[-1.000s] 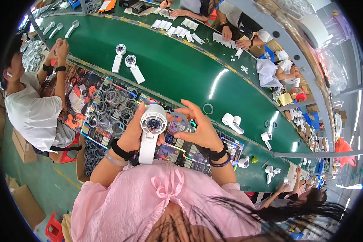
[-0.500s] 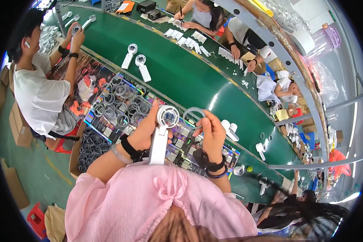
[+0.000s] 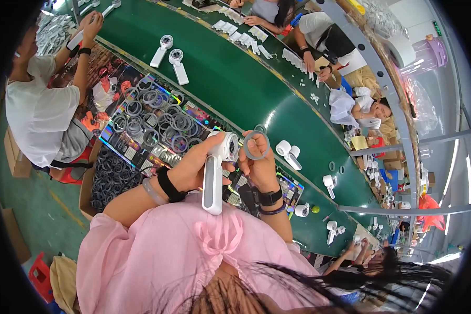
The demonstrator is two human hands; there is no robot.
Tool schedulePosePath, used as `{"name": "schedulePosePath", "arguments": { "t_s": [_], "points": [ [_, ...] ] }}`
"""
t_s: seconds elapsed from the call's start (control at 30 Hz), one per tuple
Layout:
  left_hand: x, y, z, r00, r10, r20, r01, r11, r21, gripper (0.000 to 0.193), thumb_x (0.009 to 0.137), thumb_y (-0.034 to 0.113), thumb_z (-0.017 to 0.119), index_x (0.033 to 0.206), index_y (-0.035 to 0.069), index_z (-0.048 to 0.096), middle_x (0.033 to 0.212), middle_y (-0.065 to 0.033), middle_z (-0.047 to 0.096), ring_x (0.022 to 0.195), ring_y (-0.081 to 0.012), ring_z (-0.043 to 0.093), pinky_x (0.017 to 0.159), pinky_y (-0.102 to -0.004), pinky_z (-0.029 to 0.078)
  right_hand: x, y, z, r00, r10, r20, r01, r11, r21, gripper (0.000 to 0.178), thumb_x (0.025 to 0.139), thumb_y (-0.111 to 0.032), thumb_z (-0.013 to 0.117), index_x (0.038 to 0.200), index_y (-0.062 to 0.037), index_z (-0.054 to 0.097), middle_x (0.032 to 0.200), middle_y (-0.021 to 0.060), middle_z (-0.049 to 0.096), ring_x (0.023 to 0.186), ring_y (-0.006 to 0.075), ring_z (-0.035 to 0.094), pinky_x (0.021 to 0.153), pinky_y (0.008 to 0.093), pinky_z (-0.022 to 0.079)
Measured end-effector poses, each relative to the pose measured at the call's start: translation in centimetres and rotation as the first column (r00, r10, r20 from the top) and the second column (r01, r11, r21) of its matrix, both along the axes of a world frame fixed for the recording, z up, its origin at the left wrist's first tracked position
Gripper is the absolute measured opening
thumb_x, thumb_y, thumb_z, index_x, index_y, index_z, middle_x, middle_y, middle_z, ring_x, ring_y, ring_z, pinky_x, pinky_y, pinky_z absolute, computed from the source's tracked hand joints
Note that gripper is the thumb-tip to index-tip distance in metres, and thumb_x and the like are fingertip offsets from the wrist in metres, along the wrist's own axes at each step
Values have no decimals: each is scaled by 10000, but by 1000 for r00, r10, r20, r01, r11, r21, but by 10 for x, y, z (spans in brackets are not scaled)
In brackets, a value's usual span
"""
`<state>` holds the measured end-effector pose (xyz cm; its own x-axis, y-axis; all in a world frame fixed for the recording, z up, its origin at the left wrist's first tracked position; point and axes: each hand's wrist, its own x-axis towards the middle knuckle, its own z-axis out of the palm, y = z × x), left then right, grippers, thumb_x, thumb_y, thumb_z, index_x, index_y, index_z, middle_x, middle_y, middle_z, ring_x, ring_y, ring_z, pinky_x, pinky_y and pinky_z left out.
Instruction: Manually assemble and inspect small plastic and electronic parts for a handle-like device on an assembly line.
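Note:
My left hand [image 3: 193, 165] is closed around the neck of a white handheld fan [image 3: 212, 186]. Its round head points up and to the right, and its handle hangs down toward my chest. To the right of that head, my right hand [image 3: 262, 171] pinches a grey plastic ring [image 3: 256, 145], which stands apart from the fan with its opening facing me. Many loose grey rings [image 3: 150, 137] lie in a spread pile just beyond my left hand. Some fingers of my left hand are hidden behind the fan.
A box of dark rings [image 3: 115, 183] sits left of my forearm. White fans [image 3: 178, 68] lie on the green conveyor belt [image 3: 220, 78], with another pair of fans [image 3: 288, 155] beyond my right hand. A co-worker [image 3: 42, 110] sits at the left; others work across the belt.
The fan has turned in my left hand, so its head now shows more from the side. My right hand has tilted the ring and brought it slightly higher. My view has shifted slightly.

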<state>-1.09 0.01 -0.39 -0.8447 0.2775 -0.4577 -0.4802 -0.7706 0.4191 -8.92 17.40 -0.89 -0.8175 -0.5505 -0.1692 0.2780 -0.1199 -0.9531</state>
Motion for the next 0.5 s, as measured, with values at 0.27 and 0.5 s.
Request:
{"name": "schedulePosePath", "arguments": {
  "t_s": [0.27,0.5],
  "points": [
    [8,10,11,994,-6,-106,-12,985,-169,443,941,513,471,1093,105,553,685,-60,601,522,-185,624,456,-322,543,1,14,-18,935,270,230,-153,892,-425,224,981,-232,503,1159,-97,523,630,30,531,324,59,349,314,201,253],
    [9,12,12,997,-17,-73,13,998,-57,432,952,496,465,1058,89,565,680,-70,608,522,-191,618,466,-324,531,7,20,-35,876,385,290,-95,728,-679,375,984,-211,489,1356,-177,454,631,16,497,319,59,351,316,200,252]
  ]
}}
